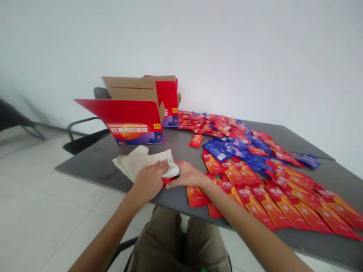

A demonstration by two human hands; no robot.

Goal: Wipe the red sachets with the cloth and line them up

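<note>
My left hand (151,179) is closed over a cream cloth (138,160), pressing it down near the table's front edge. A red pouch (167,181) shows in part below the cloth; the rest of it is covered. At the pouch's right end my right hand (185,173) grips it, thumb in front and fingers behind. Just to the right, red-orange pouches (195,195) lie flat in overlapping rows, printed with white characters.
Two open red cartons (133,113) with raised flaps stand at the back left of the dark grey table (93,158). A loose heap of red pouches and blue pouches (218,149) spreads across the middle and right. Behind the cartons is a black chair (82,141).
</note>
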